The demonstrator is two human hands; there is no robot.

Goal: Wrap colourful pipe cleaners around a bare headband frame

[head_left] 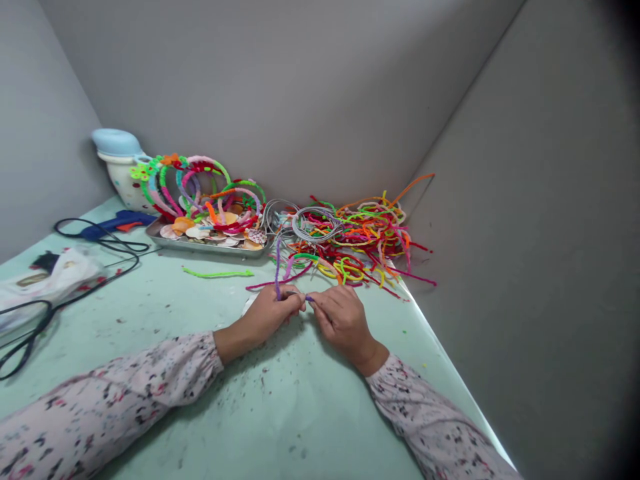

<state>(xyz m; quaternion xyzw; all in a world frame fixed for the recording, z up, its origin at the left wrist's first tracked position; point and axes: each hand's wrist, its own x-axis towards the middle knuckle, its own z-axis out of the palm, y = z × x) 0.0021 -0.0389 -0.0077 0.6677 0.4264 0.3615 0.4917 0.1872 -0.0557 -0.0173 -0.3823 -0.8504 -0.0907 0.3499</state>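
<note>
Now | 2 hands together on the table [280,407] | left hand [270,315] pinches purple stem [277,267], long end rising behind the fingers | right hand [341,319] pinches its short tip, just beside the left | perhaps a pale band under the left hand, mostly hidden | stem pile [360,240] just behind | tray [200,245] further back, to the left
</note>
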